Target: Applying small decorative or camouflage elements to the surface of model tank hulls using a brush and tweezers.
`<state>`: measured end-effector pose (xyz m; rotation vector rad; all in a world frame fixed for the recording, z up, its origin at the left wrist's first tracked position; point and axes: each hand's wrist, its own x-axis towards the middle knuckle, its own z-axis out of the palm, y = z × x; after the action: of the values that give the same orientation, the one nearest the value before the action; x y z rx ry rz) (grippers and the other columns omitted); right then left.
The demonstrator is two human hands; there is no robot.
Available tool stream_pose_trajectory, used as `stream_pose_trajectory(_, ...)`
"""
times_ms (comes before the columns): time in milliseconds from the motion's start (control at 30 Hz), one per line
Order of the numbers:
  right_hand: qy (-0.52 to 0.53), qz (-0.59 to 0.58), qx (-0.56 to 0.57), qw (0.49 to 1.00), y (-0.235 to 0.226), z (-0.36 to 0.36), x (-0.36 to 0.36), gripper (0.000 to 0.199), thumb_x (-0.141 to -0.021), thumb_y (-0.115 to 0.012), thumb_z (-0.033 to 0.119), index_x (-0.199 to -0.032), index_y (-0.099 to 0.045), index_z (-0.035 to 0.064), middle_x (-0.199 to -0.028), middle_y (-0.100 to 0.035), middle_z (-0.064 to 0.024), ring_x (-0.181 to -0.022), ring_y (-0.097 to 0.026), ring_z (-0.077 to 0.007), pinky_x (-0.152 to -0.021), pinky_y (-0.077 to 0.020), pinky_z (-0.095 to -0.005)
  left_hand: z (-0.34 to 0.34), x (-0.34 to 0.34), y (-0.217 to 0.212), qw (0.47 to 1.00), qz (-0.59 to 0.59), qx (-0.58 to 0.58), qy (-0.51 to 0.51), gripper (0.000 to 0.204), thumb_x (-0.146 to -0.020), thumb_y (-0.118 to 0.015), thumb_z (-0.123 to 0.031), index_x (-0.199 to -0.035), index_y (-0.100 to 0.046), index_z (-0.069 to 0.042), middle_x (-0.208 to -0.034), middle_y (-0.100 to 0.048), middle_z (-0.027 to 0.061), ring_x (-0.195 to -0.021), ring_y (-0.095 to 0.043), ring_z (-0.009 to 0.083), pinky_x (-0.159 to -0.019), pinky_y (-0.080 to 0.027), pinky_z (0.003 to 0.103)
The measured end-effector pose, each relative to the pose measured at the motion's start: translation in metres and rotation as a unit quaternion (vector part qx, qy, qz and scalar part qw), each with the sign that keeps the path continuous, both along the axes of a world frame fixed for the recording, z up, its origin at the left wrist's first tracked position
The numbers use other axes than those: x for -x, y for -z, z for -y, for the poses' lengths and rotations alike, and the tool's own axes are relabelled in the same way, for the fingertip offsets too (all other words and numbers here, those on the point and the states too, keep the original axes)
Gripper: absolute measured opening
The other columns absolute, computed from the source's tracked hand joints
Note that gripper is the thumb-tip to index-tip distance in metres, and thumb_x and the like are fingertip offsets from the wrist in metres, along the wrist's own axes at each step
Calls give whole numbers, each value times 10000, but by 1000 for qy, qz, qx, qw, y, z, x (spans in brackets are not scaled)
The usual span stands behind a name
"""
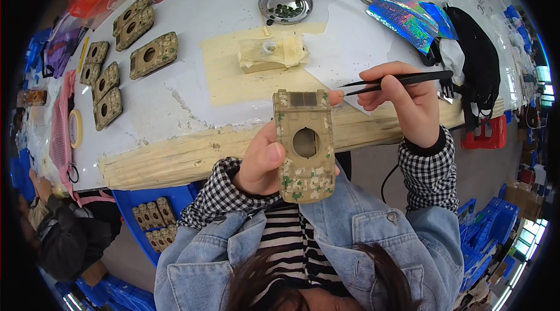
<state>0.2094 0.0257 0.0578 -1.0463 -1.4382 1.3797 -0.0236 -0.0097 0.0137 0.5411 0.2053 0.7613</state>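
I hold a model tank hull (304,146) in my left hand (261,162), in front of the counter (192,98). My right hand (408,98), to its right, holds tweezers (396,81) whose tips point left at the hull's top corner. More hulls (153,54) lie on the counter's left. Behind, a metal dish (285,4) sits beyond a turret piece (271,53). A bin of hulls (154,220) stands below the counter's left edge.

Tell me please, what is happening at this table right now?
A person holds a camouflage-painted model tank hull upright in the left hand. The right hand pinches black tweezers, whose tips point at the hull's top right corner. More such hulls lie on the white table at the left, and others fill a blue bin below. A metal dish with small dark bits stands further back.
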Motion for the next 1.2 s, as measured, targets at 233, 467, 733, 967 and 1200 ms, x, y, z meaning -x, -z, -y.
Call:
stream_pose_trajectory(233, 38, -8, 27, 999, 2, -1, 1, 318, -959, -449, 220, -1026, -576, -64, -804, -654, -127, -727, -652, -159, -650, -533, -252, -5, -3, 0, 998, 45, -27, -27, 921, -808, -608, -458, -1406, -100, 25, -1483, -115, 158, -1059, -552, 244, -859, -506, 412)
stream_pose_trajectory(467, 117, -73, -72, 988, 3, 12, 22, 308, -961, -451, 212, -1002, -580, -64, -992, -612, -144, -842, -648, -202, -749, -544, -290, -3, -7, 7, 992, 98, 4, -79, 939, -812, -572, -504, -1416, -71, 10, -1497, -11, 166, -993, -568, 252, -809, -513, 387)
stream_pose_trajectory(733, 173, -73, -114, 976, 11, 19, 48, 330, -980, -394, 216, -963, -563, -67, -912, -612, -133, -816, -656, -205, -744, -546, -281, -3, -3, -7, 991, -50, -88, -89, 1008, -791, -524, -619, -1421, -56, 13, -1488, 1, 209, -826, -603, 241, -666, -534, 324)
stream_pose_trajectory(967, 28, -59, -10, 998, -8, 7, 14, 368, -988, -352, 272, -952, -521, -53, -867, -593, -121, -787, -664, -227, -708, -563, -304, -3, 7, -8, 999, -16, -31, 23, 1006, -718, -677, -524, -1368, -194, 73, -1446, -189, 223, -989, -588, 234, -794, -538, 383)
stream_pose_trajectory(1200, -71, -65, 56, 994, -13, 0, 2, 384, -979, -387, 298, -933, -544, -49, -833, -616, -121, -764, -670, -196, -671, -563, -272, 1, 9, -3, 999, 15, -19, 31, 1002, -724, -673, -529, -1369, -203, 77, -1422, -215, 264, -1006, -579, 237, -786, -539, 394)
